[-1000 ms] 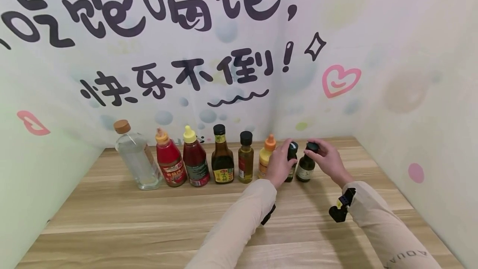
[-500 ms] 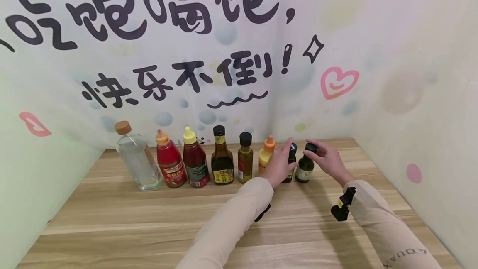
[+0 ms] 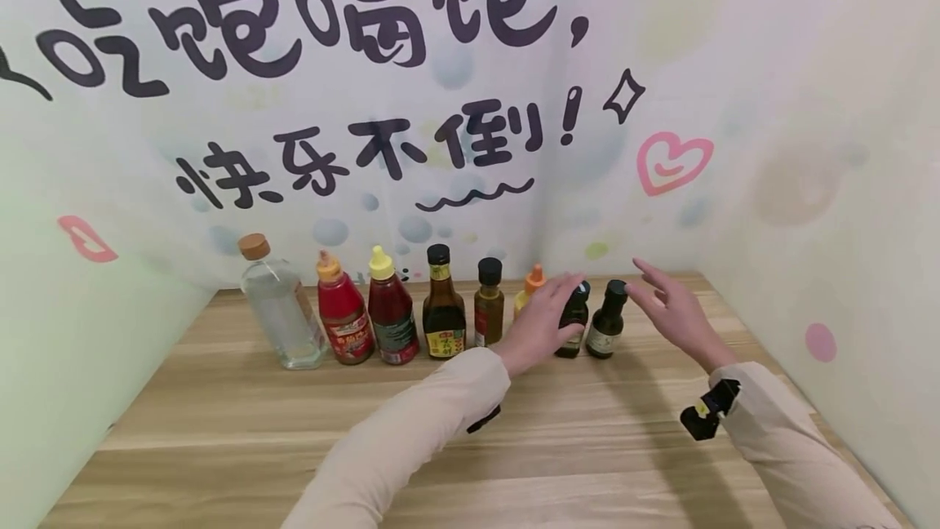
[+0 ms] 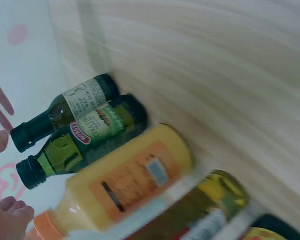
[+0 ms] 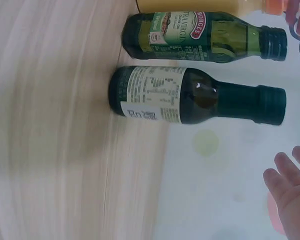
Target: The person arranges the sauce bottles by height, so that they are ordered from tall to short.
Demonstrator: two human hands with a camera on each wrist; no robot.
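A dark green olive oil bottle (image 5: pixel 190 37) labelled Borges stands upright beside another dark bottle (image 3: pixel 605 325) with a pale label, the rightmost of a row. My left hand (image 3: pixel 538 321) is in front of the Borges bottle and a yellow squeeze bottle (image 4: pixel 130 180) with an orange cap, partly hiding both in the head view. Its fingers are extended and hold nothing. Just right of the rightmost bottle's cap, my right hand (image 3: pixel 677 317) hovers with fingers spread, apart from the bottle in the right wrist view.
Leftward along the row stand a small oil bottle (image 3: pixel 489 304), a soy-sauce-like bottle (image 3: pixel 444 317), two red squeeze bottles and a large clear bottle (image 3: pixel 282 317). They stand on a wood-grain table (image 3: pixel 411 455) near its back edge, before a printed curtain (image 3: pixel 455 31).
My right hand has let go of the rightmost bottle's cap and drawn off to the right. My left hand has come away from the Borges bottle, moving slightly left. The bottles stay standing.
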